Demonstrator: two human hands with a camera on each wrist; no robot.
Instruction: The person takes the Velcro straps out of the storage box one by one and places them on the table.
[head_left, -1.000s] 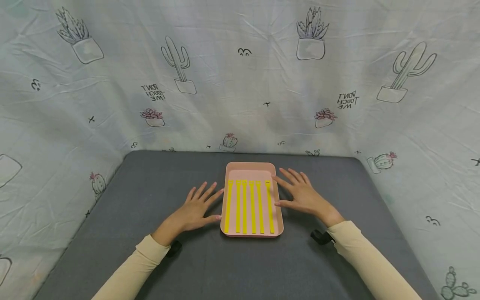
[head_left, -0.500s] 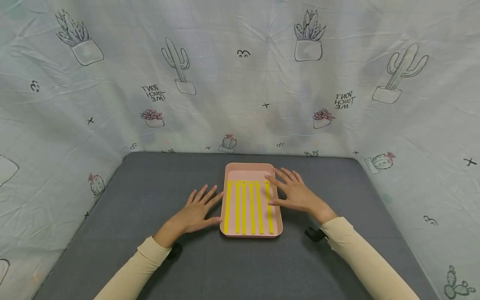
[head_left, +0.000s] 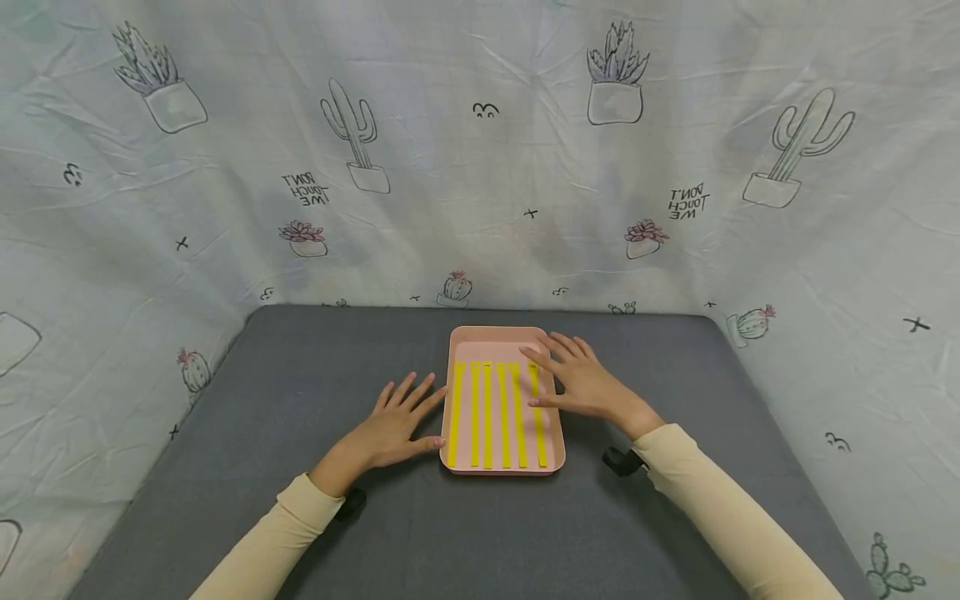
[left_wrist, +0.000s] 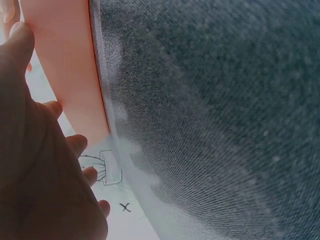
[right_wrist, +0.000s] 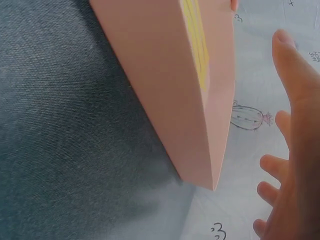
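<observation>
Fingers of both hands lie spread and released: right hand point(head_left: 587, 385) over pink tray point(head_left: 465, 337), left hand point(head_left: 393, 425) beside.

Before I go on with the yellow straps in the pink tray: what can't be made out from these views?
- Head view: whether the right hand touches the rightmost yellow strap; its fingers cover the strap's top.
- Head view: whether the left hand touches the pink tray; too small.
- Left wrist view: the straps, hidden behind the tray wall.
- Right wrist view: only a sliver of straps, blurred.

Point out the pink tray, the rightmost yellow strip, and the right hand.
Pink rectangular tray point(head_left: 498, 333): head view, far rim.
Rightmost yellow strip point(head_left: 540, 437): head view, lower half.
Right hand point(head_left: 588, 385): head view, back of the hand.
</observation>
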